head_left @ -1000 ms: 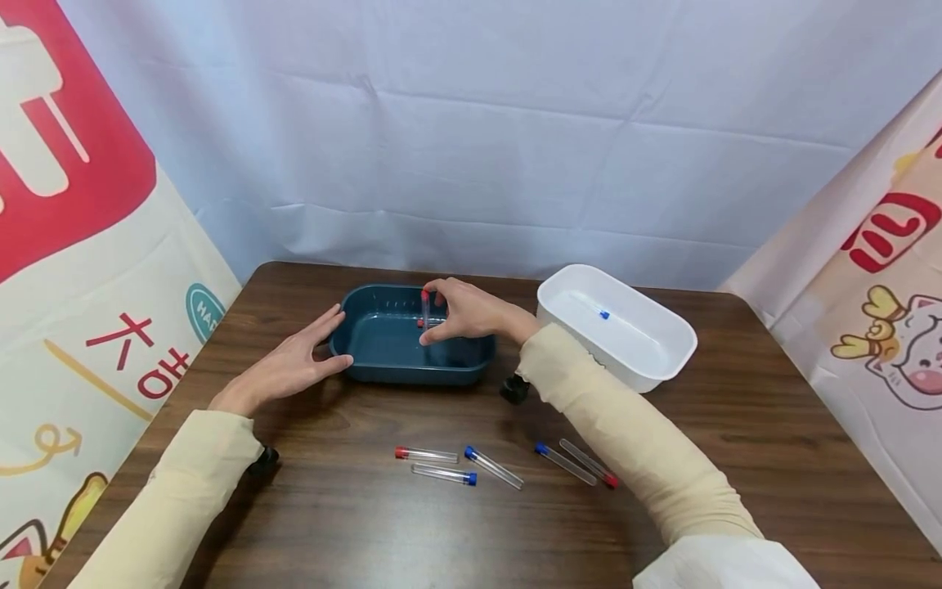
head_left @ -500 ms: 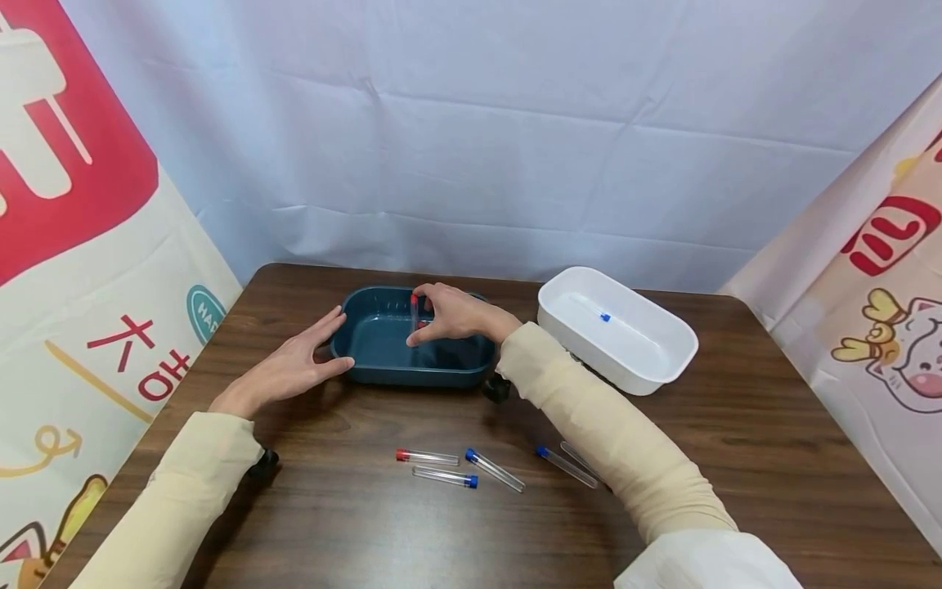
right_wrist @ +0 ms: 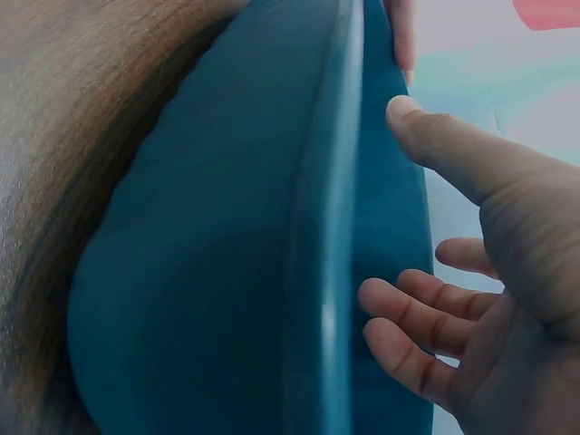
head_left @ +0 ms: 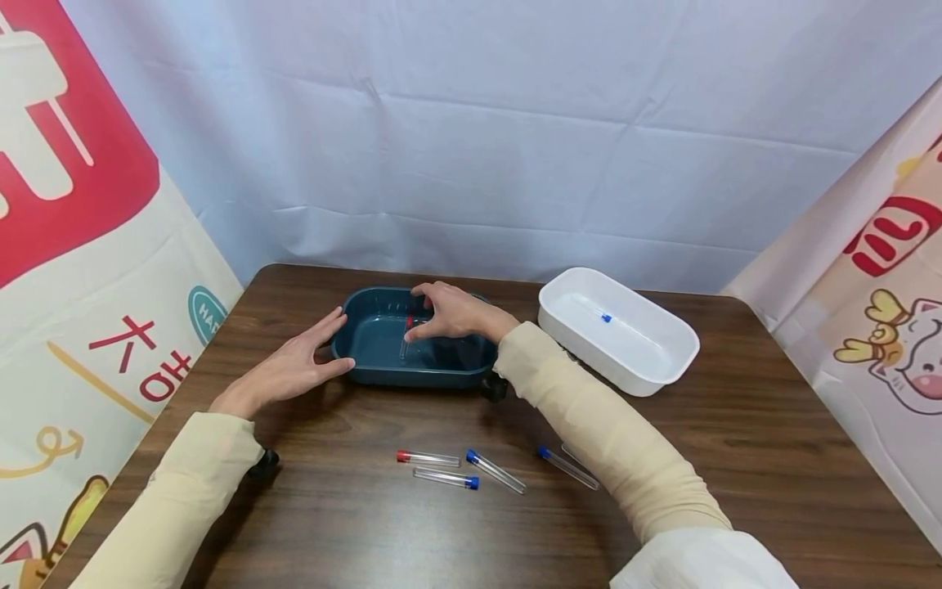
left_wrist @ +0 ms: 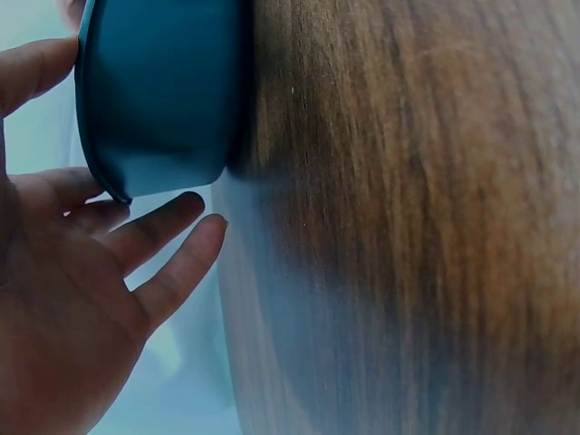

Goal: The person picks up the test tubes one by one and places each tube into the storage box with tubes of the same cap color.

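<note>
Left hand [head_left: 289, 366], fingers spread, touches the teal basin [head_left: 415, 377]. Right hand [head_left: 458, 314], parted and gripping nothing, hovers above a red-capped tube [head_left: 404, 348].

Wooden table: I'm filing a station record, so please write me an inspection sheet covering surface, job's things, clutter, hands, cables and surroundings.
Surface: dark wood-grain table.
Job's things: blue tub with a red-capped tube inside; white tub with a blue-capped tube inside; on the table, another red-capped tube, three blue-capped tubes and one tube mostly hidden by the right forearm.
Clutter: nothing seen.
Hands: left hand at the blue tub's rim, fingers spread; right hand over that tub, apparently holding nothing.
Cables: nothing seen.
Surroundings: pale curtain behind, printed banners on both sides.
</note>
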`<state>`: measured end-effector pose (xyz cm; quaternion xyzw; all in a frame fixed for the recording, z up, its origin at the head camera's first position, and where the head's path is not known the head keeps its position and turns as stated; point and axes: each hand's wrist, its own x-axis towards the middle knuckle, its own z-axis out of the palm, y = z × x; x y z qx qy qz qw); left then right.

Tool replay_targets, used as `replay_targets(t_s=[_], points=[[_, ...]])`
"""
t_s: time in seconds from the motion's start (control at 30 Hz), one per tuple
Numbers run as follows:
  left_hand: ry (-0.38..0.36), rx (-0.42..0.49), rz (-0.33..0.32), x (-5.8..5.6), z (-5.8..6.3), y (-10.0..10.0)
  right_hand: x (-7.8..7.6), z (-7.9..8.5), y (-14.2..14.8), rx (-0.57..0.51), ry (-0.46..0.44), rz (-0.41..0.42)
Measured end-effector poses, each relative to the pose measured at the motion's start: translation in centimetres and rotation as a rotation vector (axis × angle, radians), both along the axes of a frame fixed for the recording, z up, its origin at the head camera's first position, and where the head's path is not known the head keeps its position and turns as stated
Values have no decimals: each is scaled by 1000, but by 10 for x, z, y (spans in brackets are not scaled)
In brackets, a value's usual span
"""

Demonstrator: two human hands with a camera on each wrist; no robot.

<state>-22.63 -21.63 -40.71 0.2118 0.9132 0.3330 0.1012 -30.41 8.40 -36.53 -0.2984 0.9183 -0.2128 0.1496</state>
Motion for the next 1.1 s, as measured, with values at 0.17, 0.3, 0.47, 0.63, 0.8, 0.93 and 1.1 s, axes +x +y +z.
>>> replay_targets(t_s=[0.17,0.3,0.47,0.63,0.8,0.93,1.1], points=[[3,5,-6,0,0,-2,4,3,9,-28,23,3],[10,-1,-13,0,1,-2,11,9,21,-63,67,-15],[12,-9,-12,0,2,-2,23,21,38,-126,122,-27],[10,-8,-10,0,2,-1,39,39,57,-171,179,-27],[7,-3,-9,1,2,-2,58,55,75,-208,233,-15],[5,3,-11,2,2,-2,74,64,92,-253,280,8],[3,-3,-13,2,2,-1,96,68,113,-256,316,0]])
